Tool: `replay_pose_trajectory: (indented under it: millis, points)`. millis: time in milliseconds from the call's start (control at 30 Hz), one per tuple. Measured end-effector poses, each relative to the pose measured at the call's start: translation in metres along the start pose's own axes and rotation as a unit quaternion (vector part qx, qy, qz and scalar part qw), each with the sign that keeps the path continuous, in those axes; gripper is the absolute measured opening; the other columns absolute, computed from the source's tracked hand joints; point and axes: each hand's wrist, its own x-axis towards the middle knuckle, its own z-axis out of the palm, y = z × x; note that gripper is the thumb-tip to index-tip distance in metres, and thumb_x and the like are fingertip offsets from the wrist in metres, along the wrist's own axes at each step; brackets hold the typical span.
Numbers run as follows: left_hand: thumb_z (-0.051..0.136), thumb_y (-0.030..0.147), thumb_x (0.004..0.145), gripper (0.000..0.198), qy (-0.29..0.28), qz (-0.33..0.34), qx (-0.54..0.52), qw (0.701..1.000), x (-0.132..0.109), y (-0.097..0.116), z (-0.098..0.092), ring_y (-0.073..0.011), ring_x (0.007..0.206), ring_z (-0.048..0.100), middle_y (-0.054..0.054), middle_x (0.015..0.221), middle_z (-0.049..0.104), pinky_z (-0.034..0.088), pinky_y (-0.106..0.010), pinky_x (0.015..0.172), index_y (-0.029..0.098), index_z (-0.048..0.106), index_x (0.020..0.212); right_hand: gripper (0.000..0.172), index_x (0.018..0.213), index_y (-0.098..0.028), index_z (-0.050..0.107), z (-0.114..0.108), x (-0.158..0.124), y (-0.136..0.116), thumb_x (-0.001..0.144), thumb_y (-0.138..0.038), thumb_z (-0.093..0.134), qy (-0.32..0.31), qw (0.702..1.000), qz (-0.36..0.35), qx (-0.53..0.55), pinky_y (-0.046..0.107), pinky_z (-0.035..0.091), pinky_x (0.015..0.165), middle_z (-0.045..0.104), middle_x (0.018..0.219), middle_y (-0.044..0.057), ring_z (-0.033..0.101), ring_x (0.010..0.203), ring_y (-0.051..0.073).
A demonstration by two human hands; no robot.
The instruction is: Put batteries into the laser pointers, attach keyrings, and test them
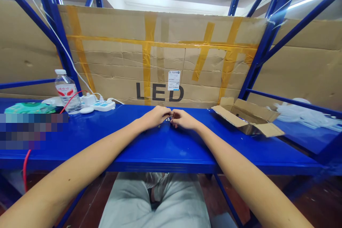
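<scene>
Both my hands meet over the middle of the blue table (160, 149), near its back edge. My left hand (158, 115) has its fingers curled and pressed together at some small shiny pieces (168, 118). Facing it, my right hand (184, 119) is closed in a pinch at the same pieces. They are too small to make out, and the fingertips partly hide them. A tiny brass-coloured bit (159, 126) lies on the table just below my left hand.
An open cardboard box (248, 114) stands at right, with white plastic bags (304, 114) beyond it. At left are a water bottle (68, 94), a white power strip (100, 105), a green packet (26, 108) and a red cable. Large cardboard (120, 64) stands behind.
</scene>
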Motion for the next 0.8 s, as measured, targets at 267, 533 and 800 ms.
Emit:
replay_pose_trajectory:
  millis: [267, 533, 800]
  points:
    - [0.065, 0.02, 0.08, 0.014, 0.028, -0.104, -0.088, 0.99, -0.002, 0.007, 0.001, -0.017, 0.078, 0.067, -0.004, 0.084, 0.074, 0.049, -0.027, 0.071, 0.016, 0.072, 0.091, 0.015, 0.078, -0.018, 0.052, 0.006, 0.003, 0.001, 0.075, -0.016, 0.066, 0.028, 0.999, 0.003, 0.04, 0.026, 0.049, 0.055, 0.063, 0.06, -0.002, 0.06, 0.052, 0.013]
    - [0.071, 0.028, 0.077, 0.015, 0.129, -0.195, -0.273, 0.933, 0.001, -0.008, -0.012, -0.0189, 0.078, 0.069, -0.007, 0.08, 0.074, 0.054, -0.031, 0.074, 0.013, 0.07, 0.08, 0.022, 0.076, -0.017, 0.058, 0.028, 0.015, -0.009, 0.074, -0.032, 0.075, 0.163, 0.985, 0.007, -0.054, 0.027, 0.045, 0.057, 0.065, 0.064, 0.0, 0.059, 0.056, 0.014]
    - [0.058, 0.023, 0.091, 0.012, 0.268, -0.309, -0.438, 0.8, 0.002, -0.014, -0.019, -0.0139, 0.069, 0.068, -0.004, 0.08, 0.063, 0.059, -0.028, 0.059, 0.013, 0.061, 0.095, 0.012, 0.069, -0.018, 0.065, 0.045, 0.014, -0.007, 0.079, -0.02, 0.071, -0.011, 0.969, -0.063, -0.24, 0.027, 0.041, 0.063, 0.069, 0.072, 0.004, 0.06, 0.067, 0.016]
